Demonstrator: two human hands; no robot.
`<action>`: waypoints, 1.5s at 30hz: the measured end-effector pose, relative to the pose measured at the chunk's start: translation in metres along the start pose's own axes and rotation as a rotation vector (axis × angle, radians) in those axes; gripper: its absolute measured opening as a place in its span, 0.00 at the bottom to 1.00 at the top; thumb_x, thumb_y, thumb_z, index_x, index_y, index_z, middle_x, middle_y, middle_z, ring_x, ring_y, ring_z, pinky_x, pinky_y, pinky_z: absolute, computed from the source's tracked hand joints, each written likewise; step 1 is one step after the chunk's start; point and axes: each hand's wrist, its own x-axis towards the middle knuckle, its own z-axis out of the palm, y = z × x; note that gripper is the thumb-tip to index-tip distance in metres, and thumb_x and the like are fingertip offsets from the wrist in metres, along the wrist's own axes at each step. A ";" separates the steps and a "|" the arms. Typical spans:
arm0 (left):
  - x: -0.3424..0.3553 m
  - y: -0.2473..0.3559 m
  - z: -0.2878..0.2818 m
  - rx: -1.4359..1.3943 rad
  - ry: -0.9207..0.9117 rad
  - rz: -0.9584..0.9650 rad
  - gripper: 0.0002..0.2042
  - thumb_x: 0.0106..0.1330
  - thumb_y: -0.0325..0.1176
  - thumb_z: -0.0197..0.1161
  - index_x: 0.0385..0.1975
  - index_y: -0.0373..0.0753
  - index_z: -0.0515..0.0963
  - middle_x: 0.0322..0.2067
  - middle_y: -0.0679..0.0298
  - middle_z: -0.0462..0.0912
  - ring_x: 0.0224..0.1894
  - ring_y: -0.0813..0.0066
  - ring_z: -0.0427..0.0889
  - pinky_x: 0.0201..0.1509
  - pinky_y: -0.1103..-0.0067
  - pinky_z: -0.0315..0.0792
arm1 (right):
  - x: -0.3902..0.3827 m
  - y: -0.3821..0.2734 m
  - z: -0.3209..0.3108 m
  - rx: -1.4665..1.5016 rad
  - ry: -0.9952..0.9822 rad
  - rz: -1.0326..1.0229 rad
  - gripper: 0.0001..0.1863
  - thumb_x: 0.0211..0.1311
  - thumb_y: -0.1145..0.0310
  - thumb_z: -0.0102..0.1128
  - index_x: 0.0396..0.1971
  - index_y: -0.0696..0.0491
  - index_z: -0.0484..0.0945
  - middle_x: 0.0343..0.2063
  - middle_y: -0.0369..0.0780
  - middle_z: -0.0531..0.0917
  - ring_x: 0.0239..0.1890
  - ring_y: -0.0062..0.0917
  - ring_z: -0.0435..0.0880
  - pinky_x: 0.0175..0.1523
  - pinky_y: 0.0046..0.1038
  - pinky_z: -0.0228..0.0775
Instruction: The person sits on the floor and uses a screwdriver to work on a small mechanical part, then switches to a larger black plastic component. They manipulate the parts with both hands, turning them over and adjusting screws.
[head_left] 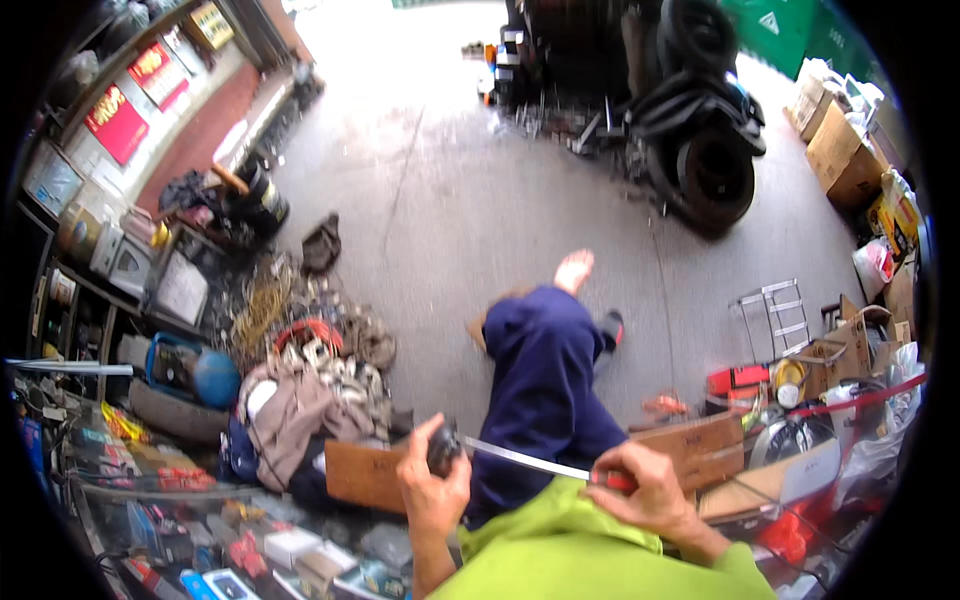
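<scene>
Red-handled tool (528, 459) aimed at dark part (443, 450)

We see the dark part left of blue trousers (545, 385), in the left hand (432, 487), fingers curled. Right hand (648, 488) wrapped round the tool's handle; tip contact unclear. Lining up, we judge; next move needs steady aim.

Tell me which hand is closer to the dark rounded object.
Left: the left hand grips the dark rounded object. The right hand is farther off, to its right, holding a red piece at the silvery strip's other end.
</scene>
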 end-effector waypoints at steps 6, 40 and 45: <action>0.006 0.013 -0.003 -0.082 -0.025 -0.030 0.22 0.51 0.18 0.59 0.49 0.35 0.72 0.28 0.61 0.78 0.25 0.80 0.75 0.29 0.83 0.70 | -0.005 -0.019 0.000 0.026 0.000 0.168 0.09 0.49 0.72 0.69 0.25 0.60 0.78 0.15 0.38 0.78 0.14 0.16 0.74 0.20 0.19 0.63; 0.004 0.008 -0.005 -0.327 -0.071 -0.151 0.25 0.51 0.15 0.57 0.53 0.38 0.73 0.34 0.66 0.75 0.31 0.86 0.73 0.32 0.89 0.68 | 0.009 -0.018 -0.013 0.262 -0.141 0.287 0.15 0.49 0.69 0.70 0.34 0.60 0.78 0.24 0.38 0.82 0.25 0.17 0.81 0.31 0.17 0.70; 0.003 0.004 -0.007 -0.302 -0.102 -0.152 0.26 0.51 0.16 0.56 0.54 0.36 0.72 0.39 0.61 0.82 0.34 0.86 0.78 0.35 0.90 0.70 | 0.006 -0.013 -0.010 0.576 -0.140 0.525 0.17 0.53 0.70 0.68 0.39 0.63 0.76 0.24 0.39 0.83 0.28 0.17 0.82 0.31 0.16 0.70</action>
